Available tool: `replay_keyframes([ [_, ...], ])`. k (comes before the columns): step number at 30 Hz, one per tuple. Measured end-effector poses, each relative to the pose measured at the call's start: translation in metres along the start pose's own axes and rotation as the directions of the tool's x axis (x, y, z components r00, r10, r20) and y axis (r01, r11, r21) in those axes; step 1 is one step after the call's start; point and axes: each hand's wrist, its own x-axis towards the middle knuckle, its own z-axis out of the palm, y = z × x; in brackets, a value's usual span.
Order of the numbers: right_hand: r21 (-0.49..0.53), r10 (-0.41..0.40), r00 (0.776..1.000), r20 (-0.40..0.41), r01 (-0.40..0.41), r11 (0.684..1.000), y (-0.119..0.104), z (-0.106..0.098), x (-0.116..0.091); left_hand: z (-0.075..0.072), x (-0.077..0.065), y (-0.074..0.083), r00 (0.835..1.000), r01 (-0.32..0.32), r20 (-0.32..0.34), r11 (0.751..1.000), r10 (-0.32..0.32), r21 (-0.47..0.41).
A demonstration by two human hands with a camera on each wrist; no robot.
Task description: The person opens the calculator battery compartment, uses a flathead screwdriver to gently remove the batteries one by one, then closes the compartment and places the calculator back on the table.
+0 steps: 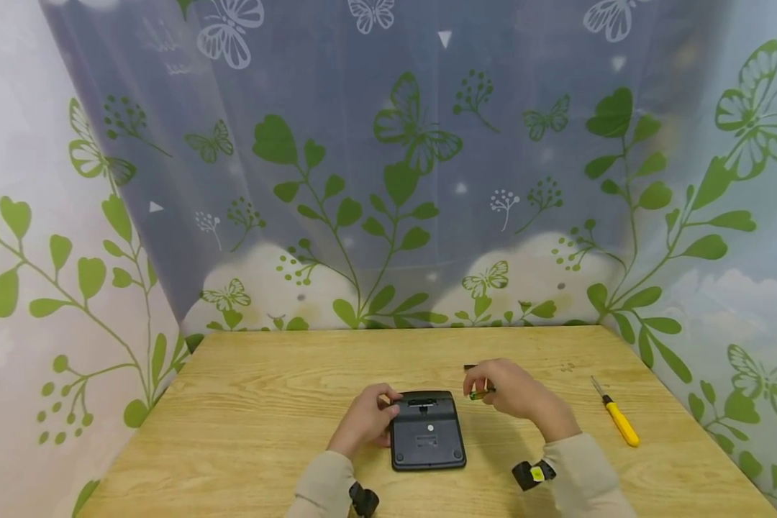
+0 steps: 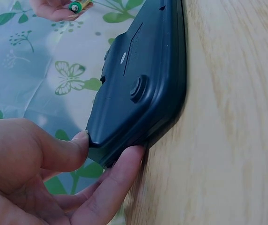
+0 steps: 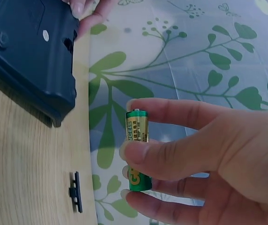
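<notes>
A black desk calculator (image 1: pixel 429 442) lies face down on the wooden table, its battery slot (image 1: pixel 422 403) uncovered near the far edge. My left hand (image 1: pixel 365 416) pinches the calculator's far left corner, thumb on top and fingers against the side in the left wrist view. To the right, above the table, my right hand (image 1: pixel 511 390) holds a green and gold battery (image 3: pixel 138 182) between thumb and fingers. One metal end of the battery shows at the top in the right wrist view. Beyond that hand lies a small black battery cover (image 3: pixel 77 192).
On the right of the table (image 1: pixel 246 403) lies a screwdriver (image 1: pixel 621 424) with a yellow handle, its tip pointing away. A printed curtain (image 1: pixel 337 237) with leaves and butterflies hangs behind the table's far edge and along both sides.
</notes>
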Motion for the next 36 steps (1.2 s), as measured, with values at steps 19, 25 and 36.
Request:
replay_keyframes([
  [19,-0.030,0.110,0.994,-0.029,-0.111,0.993,0.019,-0.008,-0.010,0.002,0.000,-0.001,1.000,-0.013,-0.005,1.000,0.013,-0.002],
  [25,-0.014,0.110,0.993,-0.028,-0.111,0.994,0.022,-0.010,-0.011,0.002,0.001,0.000,1.000,0.005,-0.014,1.000,-0.005,0.001],
  [36,0.006,0.121,0.993,-0.003,-0.121,0.993,0.033,-0.011,-0.019,0.001,0.000,0.000,1.000,0.005,-0.010,1.000,-0.004,0.008],
])
